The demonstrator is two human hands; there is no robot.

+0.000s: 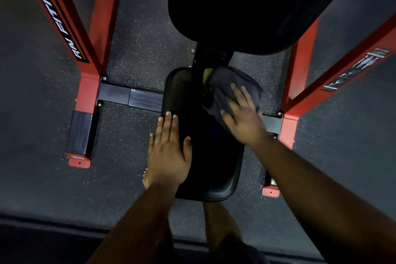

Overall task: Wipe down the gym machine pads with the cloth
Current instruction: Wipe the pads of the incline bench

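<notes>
The seat pad [205,152] sat low in the middle of the red frame [94,34], and everything else lay around it. The right hand [243,113] pressed a dark cloth [233,85] flat against the far right corner of the seat pad, fingers spread and fairly straight over the fabric rather than curled round it. The left hand [168,148] rested open along the seat pad's left edge, fingers straight and together, thumb out on the vinyl, holding nothing. The two hands were well apart, one on each side of the pad. Beyond the seat pad's far end rose the black back pad [231,6], too dark to show any detail.

The cloth was bunched, and part of it hung past the seat pad's far right corner, near the black post [203,60] at the pad's far end. A stroke from there would likely snag it on that post or drag it off the edge. With only a flat palm on it, the cloth could also slip out and leave the near half of the seat pad unwiped.
</notes>
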